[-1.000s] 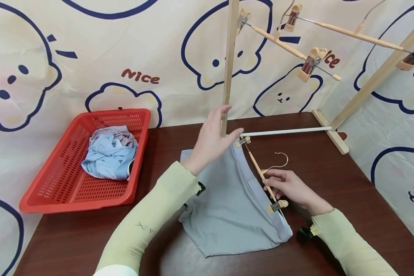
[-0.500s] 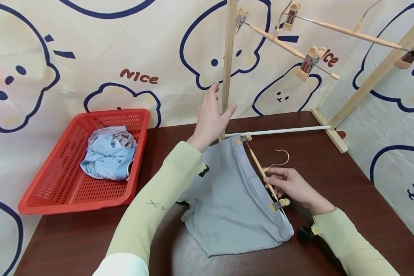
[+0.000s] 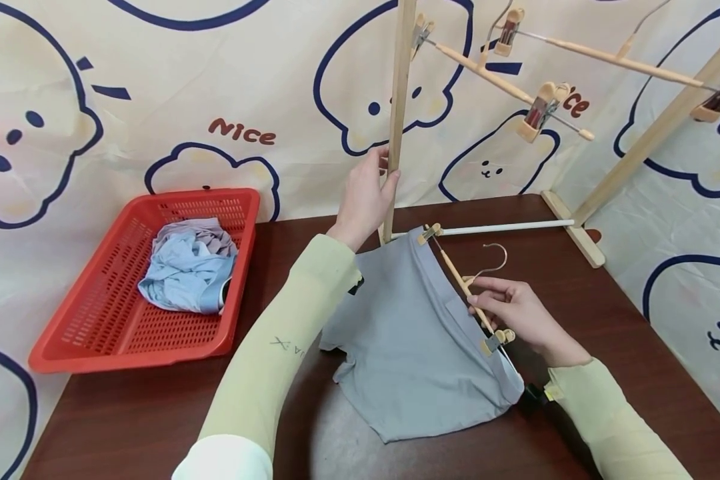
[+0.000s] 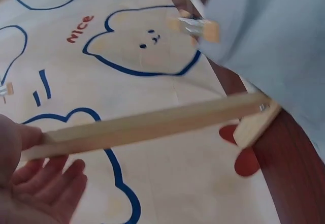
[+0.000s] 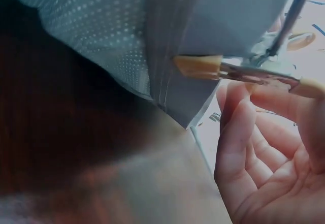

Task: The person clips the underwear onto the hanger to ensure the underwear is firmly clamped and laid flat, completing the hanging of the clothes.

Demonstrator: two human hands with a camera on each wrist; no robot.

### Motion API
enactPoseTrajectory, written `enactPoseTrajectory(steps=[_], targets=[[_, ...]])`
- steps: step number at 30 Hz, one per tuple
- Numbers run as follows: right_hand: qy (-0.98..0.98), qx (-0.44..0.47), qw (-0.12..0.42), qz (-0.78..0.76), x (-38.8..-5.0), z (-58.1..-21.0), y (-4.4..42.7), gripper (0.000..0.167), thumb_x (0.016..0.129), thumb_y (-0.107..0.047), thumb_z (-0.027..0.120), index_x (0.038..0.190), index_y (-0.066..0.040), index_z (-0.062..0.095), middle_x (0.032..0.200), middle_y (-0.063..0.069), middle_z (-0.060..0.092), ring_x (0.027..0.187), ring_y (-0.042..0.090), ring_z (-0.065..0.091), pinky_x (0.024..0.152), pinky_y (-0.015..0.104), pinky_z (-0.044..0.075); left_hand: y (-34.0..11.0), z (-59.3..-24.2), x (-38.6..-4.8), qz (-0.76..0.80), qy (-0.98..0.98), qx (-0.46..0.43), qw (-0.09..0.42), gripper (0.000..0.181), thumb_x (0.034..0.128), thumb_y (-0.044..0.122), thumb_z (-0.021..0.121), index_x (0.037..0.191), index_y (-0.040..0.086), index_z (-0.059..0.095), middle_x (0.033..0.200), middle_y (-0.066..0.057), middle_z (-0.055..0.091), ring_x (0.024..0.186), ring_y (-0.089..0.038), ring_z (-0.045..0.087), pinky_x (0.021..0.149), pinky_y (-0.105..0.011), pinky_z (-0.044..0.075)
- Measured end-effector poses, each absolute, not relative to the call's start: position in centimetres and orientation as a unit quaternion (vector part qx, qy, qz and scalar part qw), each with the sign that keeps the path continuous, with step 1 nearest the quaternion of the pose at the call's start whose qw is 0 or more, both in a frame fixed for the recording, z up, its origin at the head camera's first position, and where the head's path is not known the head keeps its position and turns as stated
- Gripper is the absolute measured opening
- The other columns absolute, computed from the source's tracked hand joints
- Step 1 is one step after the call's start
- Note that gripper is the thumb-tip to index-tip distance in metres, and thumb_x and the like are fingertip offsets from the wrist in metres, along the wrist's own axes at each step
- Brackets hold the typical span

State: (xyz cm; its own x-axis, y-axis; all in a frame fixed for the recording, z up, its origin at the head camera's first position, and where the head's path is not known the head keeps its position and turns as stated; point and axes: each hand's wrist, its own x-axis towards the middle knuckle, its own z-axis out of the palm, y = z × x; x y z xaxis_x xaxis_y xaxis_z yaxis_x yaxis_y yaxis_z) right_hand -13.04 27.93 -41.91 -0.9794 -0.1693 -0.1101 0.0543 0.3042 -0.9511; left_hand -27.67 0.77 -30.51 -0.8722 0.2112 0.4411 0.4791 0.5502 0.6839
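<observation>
My left hand (image 3: 363,200) grips the upright wooden post (image 3: 399,120) of a drying rack. In the left wrist view the thumb lies on one side of that post (image 4: 152,125) and the fingers curl at the other. With my right hand (image 3: 519,313) I pinch the bar of a clip hanger (image 3: 456,270) near its middle. Two clips hold grey shorts (image 3: 414,340) by the waistband, and the hanger's hook points up and to the right. Close up in the right wrist view, one clip (image 5: 203,67) bites the waistband, beside my fingers (image 5: 236,132).
A red basket (image 3: 240,293) at the left holds crumpled light blue and mauve clothes (image 3: 189,270). More clip hangers (image 3: 486,70) hang above at the right. A white bar (image 3: 504,229) joins the rack's feet on the dark table (image 3: 606,320). Patterned cloth covers the walls.
My left hand has moved up from near the hanger's far clip and taken hold of the post. My right hand has raised the hanger slightly, drawing the shorts a little to the right.
</observation>
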Motion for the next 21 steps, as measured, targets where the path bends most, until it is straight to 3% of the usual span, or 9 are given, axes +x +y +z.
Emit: enactPoseTrajectory(steps=[9, 14, 21], targets=[[0.801, -0.049, 0.052, -0.594, -13.3, -40.8, 29.1, 0.044, 0.100, -0.019, 0.069, 0.135, 0.005, 0.059, 0.115, 0.013, 0.073, 0.083, 0.008, 0.068, 0.059, 0.025, 0.054, 0.7, -30.8, -28.3, -0.420, -0.866, -0.214, 0.166, 0.038, 0.1039, 0.015, 0.060, 0.139, 0.003, 0.050, 0.117, -0.010, 0.062, 0.107, -0.019, 0.064, 0.084, -0.028, 0.055], [0.775, -0.043, 0.030, -0.630, -13.4, -40.1, 30.2, 0.044, 0.100, -0.015, 0.069, 0.136, 0.007, 0.057, 0.112, 0.008, 0.075, 0.092, 0.009, 0.071, 0.061, 0.024, 0.056, 0.8, -30.7, -28.2, -0.422, -0.867, -0.206, 0.163, 0.038, 0.1035, 0.014, 0.061, 0.138, 0.003, 0.050, 0.116, -0.009, 0.063, 0.108, -0.019, 0.065, 0.085, -0.028, 0.054], [0.709, -0.054, 0.005, -0.703, -13.5, -38.9, 32.4, 0.031, 0.099, -0.004, 0.067, 0.130, 0.001, 0.063, 0.111, 0.009, 0.075, 0.099, 0.011, 0.072, 0.064, 0.022, 0.056, 0.8, -30.7, -28.2, -0.422, -0.867, -0.208, 0.163, 0.039, 0.1037, 0.015, 0.061, 0.139, 0.002, 0.050, 0.118, -0.011, 0.063, 0.109, -0.020, 0.065, 0.086, -0.028, 0.054]])
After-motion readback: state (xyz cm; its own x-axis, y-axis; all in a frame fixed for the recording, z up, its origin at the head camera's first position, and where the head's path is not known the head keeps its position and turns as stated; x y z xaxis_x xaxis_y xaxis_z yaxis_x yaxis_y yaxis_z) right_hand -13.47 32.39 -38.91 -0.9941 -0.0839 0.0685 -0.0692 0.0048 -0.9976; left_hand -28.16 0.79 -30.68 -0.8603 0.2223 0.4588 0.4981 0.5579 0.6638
